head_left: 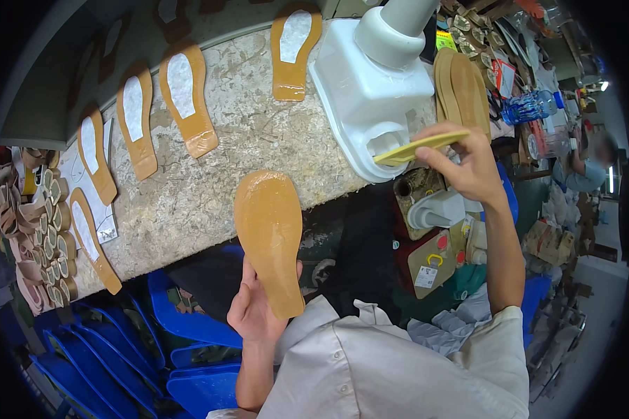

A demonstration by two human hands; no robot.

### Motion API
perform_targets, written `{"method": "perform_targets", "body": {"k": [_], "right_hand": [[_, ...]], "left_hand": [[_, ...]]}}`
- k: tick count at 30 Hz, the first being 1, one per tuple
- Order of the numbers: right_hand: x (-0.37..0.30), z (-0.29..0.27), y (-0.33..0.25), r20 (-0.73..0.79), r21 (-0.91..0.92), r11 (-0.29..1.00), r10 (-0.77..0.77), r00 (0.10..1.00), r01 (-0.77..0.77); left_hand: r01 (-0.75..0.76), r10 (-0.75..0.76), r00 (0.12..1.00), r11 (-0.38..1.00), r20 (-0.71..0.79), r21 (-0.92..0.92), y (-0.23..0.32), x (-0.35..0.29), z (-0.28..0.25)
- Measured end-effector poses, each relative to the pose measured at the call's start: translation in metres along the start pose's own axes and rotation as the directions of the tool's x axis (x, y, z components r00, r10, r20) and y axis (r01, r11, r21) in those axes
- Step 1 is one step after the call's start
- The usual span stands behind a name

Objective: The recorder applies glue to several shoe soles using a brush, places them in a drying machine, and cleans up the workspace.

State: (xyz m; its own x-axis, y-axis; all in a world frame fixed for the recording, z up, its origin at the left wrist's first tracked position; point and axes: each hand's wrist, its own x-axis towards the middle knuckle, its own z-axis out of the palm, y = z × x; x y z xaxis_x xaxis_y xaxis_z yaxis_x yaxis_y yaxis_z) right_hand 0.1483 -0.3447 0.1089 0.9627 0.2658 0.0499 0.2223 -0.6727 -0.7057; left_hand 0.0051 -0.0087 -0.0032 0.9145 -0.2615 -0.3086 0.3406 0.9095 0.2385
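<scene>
My left hand point(248, 307) grips a tan insole point(269, 227) by its narrow heel end, its broad end pointing toward the bench. The insole's upper face looks shiny and has no white patch on it. My right hand point(468, 167) pinches a flat yellow tool point(430, 143) between thumb and fingers. The tool's far end reaches to the round opening at the front of a white plastic container point(363, 84), where its tip is hidden. Several tan insoles with white patches, among them one insole point(189, 101), lie spread over the worn bench top point(210, 188).
Stacked tan insoles point(461, 87) stand right of the container, with a blue-labelled bottle point(531, 107) beyond. Blue plastic trays or seats point(105, 356) crowd the lower left. Sandal parts point(52, 223) pile up at the bench's left end. Another person point(587, 167) is far right.
</scene>
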Motion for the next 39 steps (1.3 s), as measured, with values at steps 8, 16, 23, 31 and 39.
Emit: {"method": "perform_targets", "body": {"k": [8, 16, 23, 31, 39], "right_hand": [[-0.014, 0.024, -0.011, 0.176, 0.696, 0.619, 0.344, 0.922, -0.364], [-0.032, 0.134, -0.097, -0.079, 0.175, 0.934, -0.302, 0.950, 0.311], [-0.018, 0.143, -0.089, -0.137, 0.111, 0.922, -0.357, 0.924, 0.372], [-0.016, 0.133, -0.098, -0.061, 0.251, 0.877, -0.408, 0.911, 0.409], [-0.026, 0.138, -0.085, -0.020, 0.193, 0.868, -0.463, 0.886, 0.458]], "left_hand": [[0.036, -0.029, 0.998, 0.993, 0.064, -0.114, -0.003, -0.003, 0.003], [0.102, -0.073, 0.991, 0.956, 0.113, -0.276, -0.009, 0.004, 0.016], [0.112, -0.098, 0.993, 0.965, 0.072, -0.238, -0.005, 0.006, 0.019], [0.165, -0.130, 0.984, 0.928, 0.126, -0.334, -0.005, 0.004, 0.008], [0.166, -0.109, 0.982, 0.884, 0.153, -0.437, -0.006, 0.007, 0.007]]}}
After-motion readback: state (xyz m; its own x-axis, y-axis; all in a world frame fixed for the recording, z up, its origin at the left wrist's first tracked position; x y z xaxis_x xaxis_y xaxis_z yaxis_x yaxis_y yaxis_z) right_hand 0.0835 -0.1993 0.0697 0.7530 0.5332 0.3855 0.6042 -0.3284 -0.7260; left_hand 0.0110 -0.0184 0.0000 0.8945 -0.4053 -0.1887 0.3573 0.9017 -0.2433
